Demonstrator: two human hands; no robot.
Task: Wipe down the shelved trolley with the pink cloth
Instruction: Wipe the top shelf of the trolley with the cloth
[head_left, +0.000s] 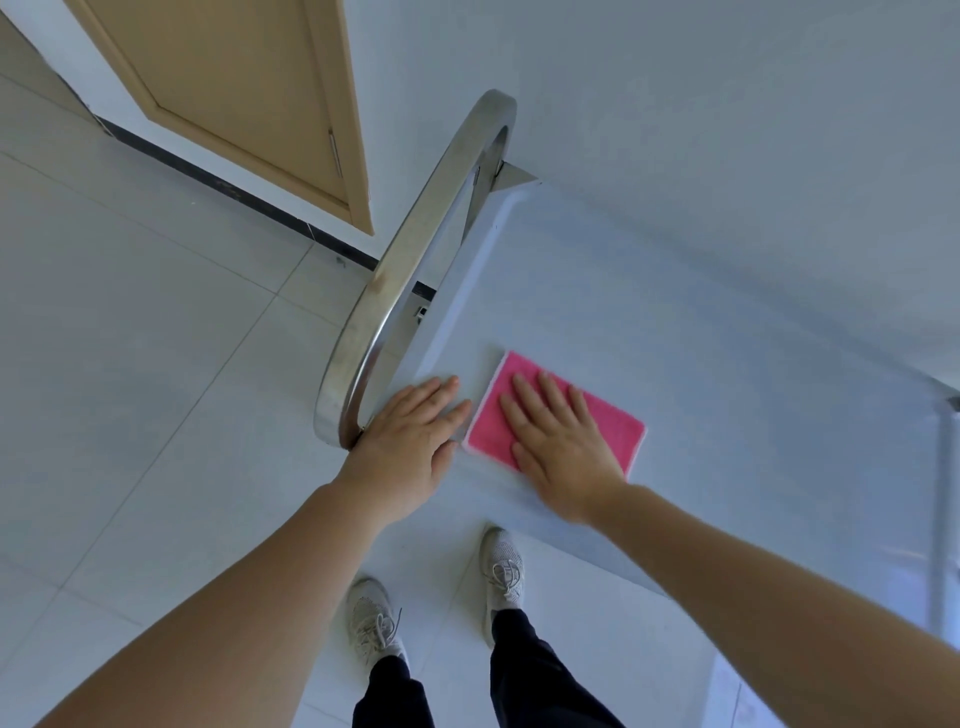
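The top shelf of the trolley (649, 322), a pale, smooth, matte surface with a shallow raised rim, is seen from above, set against a plain white wall (727, 104). A curved handle (410, 260) of brushed metal is fixed at the shelf's left end. The pink cloth (613, 431), folded to a flat rectangle with a pale edge, is laid on the shelf near its front left corner. It is pressed down by the right hand (558, 441), whose fingers are held straight and slightly spread across the fabric. The left hand (410, 441) is laid flat just beside the cloth, at the foot of the handle, its fingers straight and close together. The floor (156, 364) is covered in large light tiles with thin joints, and a dark skirting strip (234, 189) is run along the wall. A tan wooden door (234, 88) is seen at upper left. Two pale laced shoes (501, 566) are planted below the shelf's front edge.
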